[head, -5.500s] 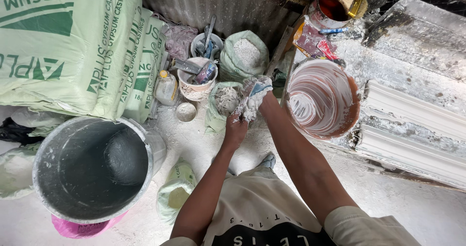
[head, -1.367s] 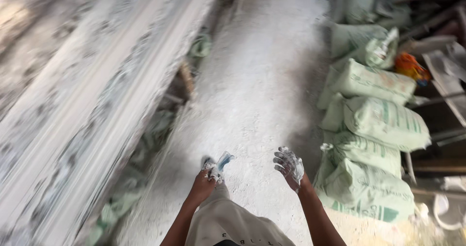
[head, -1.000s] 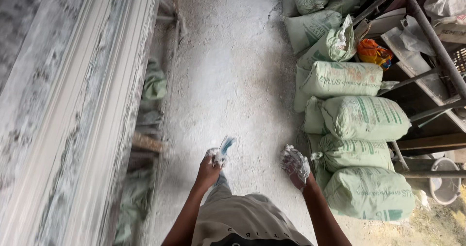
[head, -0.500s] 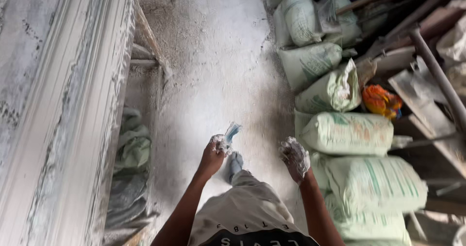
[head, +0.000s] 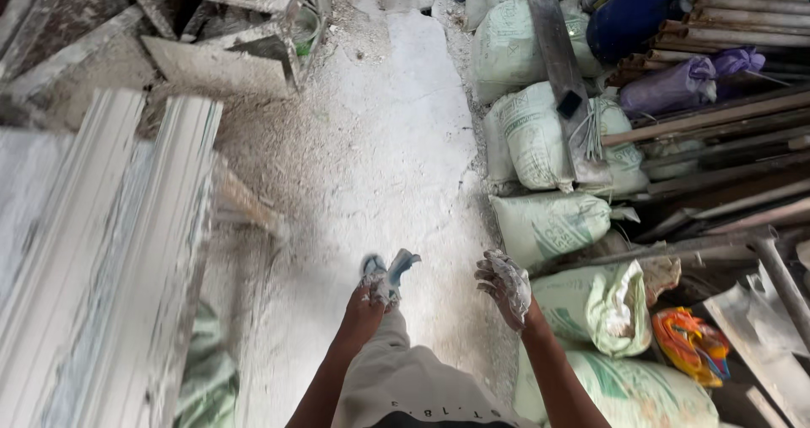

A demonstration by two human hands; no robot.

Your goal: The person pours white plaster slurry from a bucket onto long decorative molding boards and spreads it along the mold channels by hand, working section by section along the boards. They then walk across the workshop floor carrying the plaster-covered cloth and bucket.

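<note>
Blue tool (head: 396, 268) juts from the left hand (head: 371, 297) grip.

Two hands up front, both caked in white plaster: left hand (head: 371, 297), right hand (head: 504, 284). One blue-handled tool (head: 396, 268) in view. Down the right side, about seven pale green-printed woven sacks (head: 548, 221), the far ones hard to separate. One purple plastic bag (head: 675, 86), one orange-and-red bundle (head: 690, 344). Left, two long white moulded plaster strips (head: 110, 251).
</note>
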